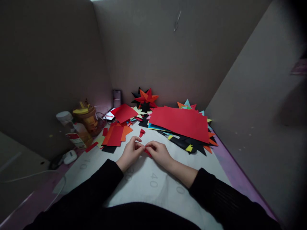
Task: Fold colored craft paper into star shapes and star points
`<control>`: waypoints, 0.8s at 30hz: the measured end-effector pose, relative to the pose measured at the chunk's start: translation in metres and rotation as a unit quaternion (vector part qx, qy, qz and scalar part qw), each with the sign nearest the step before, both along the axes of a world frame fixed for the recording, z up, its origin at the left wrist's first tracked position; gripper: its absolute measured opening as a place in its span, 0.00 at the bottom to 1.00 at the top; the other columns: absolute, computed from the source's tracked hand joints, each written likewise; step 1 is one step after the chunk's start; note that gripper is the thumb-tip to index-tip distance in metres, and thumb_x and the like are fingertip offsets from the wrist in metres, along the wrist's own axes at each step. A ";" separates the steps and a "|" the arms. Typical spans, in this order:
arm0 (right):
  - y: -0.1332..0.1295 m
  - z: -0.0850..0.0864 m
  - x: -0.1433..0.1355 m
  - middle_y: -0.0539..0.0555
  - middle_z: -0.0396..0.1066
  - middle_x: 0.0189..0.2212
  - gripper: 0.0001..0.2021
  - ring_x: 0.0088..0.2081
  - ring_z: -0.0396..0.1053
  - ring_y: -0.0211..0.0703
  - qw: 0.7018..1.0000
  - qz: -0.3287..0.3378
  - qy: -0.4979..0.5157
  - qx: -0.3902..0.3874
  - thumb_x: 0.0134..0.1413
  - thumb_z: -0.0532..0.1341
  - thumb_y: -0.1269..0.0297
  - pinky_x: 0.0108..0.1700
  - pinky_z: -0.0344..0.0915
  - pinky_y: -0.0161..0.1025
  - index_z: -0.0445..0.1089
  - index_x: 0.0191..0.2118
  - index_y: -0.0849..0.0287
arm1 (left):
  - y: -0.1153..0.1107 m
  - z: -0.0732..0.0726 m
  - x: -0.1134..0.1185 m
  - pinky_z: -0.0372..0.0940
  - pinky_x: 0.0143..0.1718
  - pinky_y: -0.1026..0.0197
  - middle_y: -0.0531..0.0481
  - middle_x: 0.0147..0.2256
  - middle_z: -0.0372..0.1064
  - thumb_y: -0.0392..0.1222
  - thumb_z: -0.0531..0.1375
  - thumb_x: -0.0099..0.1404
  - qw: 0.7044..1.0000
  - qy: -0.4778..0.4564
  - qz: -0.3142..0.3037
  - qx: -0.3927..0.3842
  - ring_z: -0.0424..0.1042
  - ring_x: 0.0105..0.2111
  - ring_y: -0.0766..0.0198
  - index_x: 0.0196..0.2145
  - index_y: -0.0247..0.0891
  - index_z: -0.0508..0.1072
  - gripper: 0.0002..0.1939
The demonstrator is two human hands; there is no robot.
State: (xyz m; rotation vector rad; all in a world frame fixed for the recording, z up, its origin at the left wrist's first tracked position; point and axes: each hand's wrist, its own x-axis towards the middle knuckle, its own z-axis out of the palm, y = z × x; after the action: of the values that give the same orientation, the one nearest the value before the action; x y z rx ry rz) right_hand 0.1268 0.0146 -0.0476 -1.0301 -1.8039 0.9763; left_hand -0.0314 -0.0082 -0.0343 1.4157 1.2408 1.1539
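Between my two hands is a small piece of red paper, mostly covered by the fingers. My left hand pinches its upper left end with thumb and forefinger. On the other side my right hand is closed on the same piece, fingertips nearly touching those of the left. Just beyond the hands lies a small folded red paper piece. Left of my left hand, red and orange paper rectangles overlap, with a black paper piece under them.
Large red sheets lie at the right over other colours, beside a black and yellow cutter. Folded paper stars stand against the back wall. At left are a bottle, a brown cup, a white earphone case and a phone.
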 end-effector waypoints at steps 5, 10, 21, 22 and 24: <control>-0.001 0.002 -0.001 0.47 0.68 0.21 0.07 0.25 0.63 0.35 1.000 0.002 -0.020 -0.005 0.49 0.56 0.70 0.29 0.58 0.32 0.69 0.25 0.59 | 0.001 0.003 -0.002 0.58 0.26 0.66 0.55 0.23 0.69 0.39 0.61 0.55 0.999 -0.007 0.045 0.013 0.67 0.23 0.68 0.36 0.39 0.57 0.15; -0.003 0.006 -0.002 0.46 0.66 0.19 0.05 0.23 0.61 0.35 0.998 0.006 0.027 -0.054 0.48 0.57 0.68 0.27 0.56 0.32 0.67 0.24 0.60 | 0.002 0.006 -0.004 0.60 0.30 0.65 0.55 0.24 0.69 0.41 0.61 0.56 0.994 -0.047 0.093 0.045 0.69 0.26 0.67 0.38 0.38 0.59 0.15; 0.006 -0.001 0.001 0.47 0.64 0.20 0.06 0.24 0.60 0.36 0.993 0.002 0.079 -0.086 0.47 0.58 0.64 0.29 0.57 0.34 0.67 0.24 0.60 | 0.001 -0.003 -0.001 0.54 0.24 0.65 0.53 0.21 0.63 0.49 0.56 0.59 0.988 0.147 -0.028 0.025 0.61 0.23 0.68 0.22 0.34 0.67 0.16; 0.006 -0.002 0.001 0.47 0.64 0.20 0.06 0.25 0.60 0.36 0.994 0.007 0.071 -0.081 0.47 0.58 0.64 0.29 0.57 0.34 0.67 0.24 0.60 | 0.001 -0.004 -0.002 0.53 0.24 0.66 0.54 0.21 0.63 0.49 0.56 0.60 0.988 0.151 -0.032 0.026 0.60 0.23 0.68 0.22 0.35 0.67 0.16; 0.006 -0.002 0.001 0.47 0.65 0.21 0.06 0.26 0.60 0.36 0.995 0.014 0.061 -0.078 0.47 0.58 0.65 0.30 0.57 0.34 0.68 0.24 0.60 | 0.001 -0.006 -0.003 0.53 0.24 0.66 0.54 0.21 0.64 0.48 0.56 0.60 0.987 0.153 -0.041 0.023 0.60 0.23 0.68 0.23 0.35 0.67 0.14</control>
State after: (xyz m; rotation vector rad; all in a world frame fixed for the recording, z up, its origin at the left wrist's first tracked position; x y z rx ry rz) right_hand 0.1277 0.0210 -0.0495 -1.0188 -1.6663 1.1861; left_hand -0.0343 -0.0067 -0.0399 1.7094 1.3583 0.9382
